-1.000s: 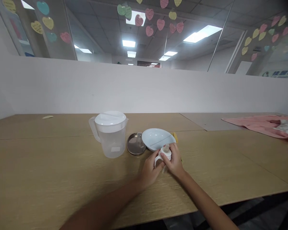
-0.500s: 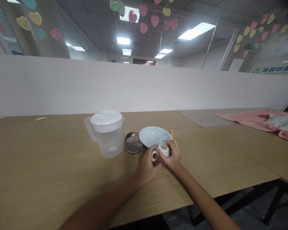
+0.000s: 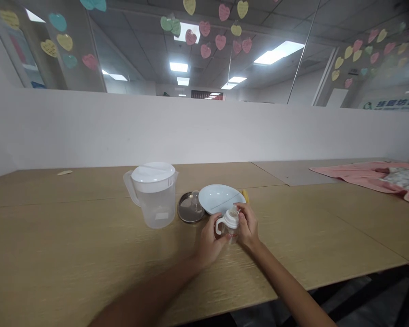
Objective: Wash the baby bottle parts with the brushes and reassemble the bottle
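Between my two hands stands a small clear baby bottle point(image 3: 231, 220) with a white collar, a white side handle and a clear teat on top. My left hand point(image 3: 209, 241) grips it from the left, its thumb against the lower body and its fingers behind the handle. On the other side, my right hand point(image 3: 248, 226) holds the collar, fingers curled beside the teat. Just behind the bottle is a white bowl point(image 3: 214, 193) with a thin stick-like thing across it. Left of the bowl, a round metal dish point(image 3: 186, 213) has a small clear cap point(image 3: 196, 200) in it.
A lidded clear pitcher point(image 3: 158, 204) stands on the wooden table point(image 3: 88, 254), left of the dish. Something yellow point(image 3: 246, 196) shows behind the bowl's right side. A pink cloth point(image 3: 357, 175) lies at the far right. The white wall point(image 3: 157, 129) bounds the table's back.
My right hand has shifted from over the collar to the bottle's right side. More of the bottle's collar and body now shows. The whole view has tilted slightly.
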The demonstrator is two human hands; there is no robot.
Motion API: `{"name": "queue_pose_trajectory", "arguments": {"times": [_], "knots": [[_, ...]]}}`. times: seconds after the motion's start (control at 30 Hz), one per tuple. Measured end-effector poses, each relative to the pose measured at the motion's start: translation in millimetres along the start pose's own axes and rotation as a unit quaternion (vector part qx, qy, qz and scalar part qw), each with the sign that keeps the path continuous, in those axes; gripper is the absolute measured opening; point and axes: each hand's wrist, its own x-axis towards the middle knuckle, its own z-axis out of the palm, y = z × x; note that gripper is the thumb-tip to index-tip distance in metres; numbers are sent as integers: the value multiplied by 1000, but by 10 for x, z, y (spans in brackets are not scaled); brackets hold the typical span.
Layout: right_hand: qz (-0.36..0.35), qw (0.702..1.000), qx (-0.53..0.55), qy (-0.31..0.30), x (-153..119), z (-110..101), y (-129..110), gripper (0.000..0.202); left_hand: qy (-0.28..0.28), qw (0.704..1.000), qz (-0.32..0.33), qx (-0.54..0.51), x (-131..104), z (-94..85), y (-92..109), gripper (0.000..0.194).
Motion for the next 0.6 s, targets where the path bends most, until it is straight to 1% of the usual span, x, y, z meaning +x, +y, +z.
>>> {"name": "queue_pose_trajectory", "arguments": {"times": [0.07,0.1,0.17,0.23,0.27,0.3,0.33,0.4,0.43,0.47,0.5,0.53,0.6], "knots": [[13,1000,7,-3,-5,14,7,30,3,1000,20,9,-40,6,-18,53],[16,1000,6,-4,-6,18,3,30,13,999,39,14,-54,4,-21,56],[20,1000,-9,-5,-7,22,-17,29,53,993,102,24,-32,-18,0,64],[21,999,-39,-10,-8,25,-41,27,115,979,168,32,105,-78,66,70],[20,998,-55,-15,-9,28,-51,27,146,971,188,36,223,-122,112,69],[16,997,-68,-20,-10,32,-59,26,183,964,188,37,370,-174,163,65],[12,997,-77,-25,-11,37,-63,26,210,961,172,42,538,-232,213,59],[3,996,-89,-29,-11,47,-70,25,231,962,121,84,893,-356,281,55],[-1,995,-93,-28,-10,52,-73,25,220,962,93,133,1057,-418,288,57],[-3,995,-94,-25,-7,56,-77,25,189,960,55,198,1200,-477,274,59],[-6,995,-94,-22,-3,61,-82,25,165,961,41,219,1314,-532,238,58],[-9,995,-94,-20,1,65,-87,25,146,962,32,230,1398,-580,185,58],[-17,995,-92,-18,7,75,-93,23,109,960,0,258,1481,-644,47,54]]}}
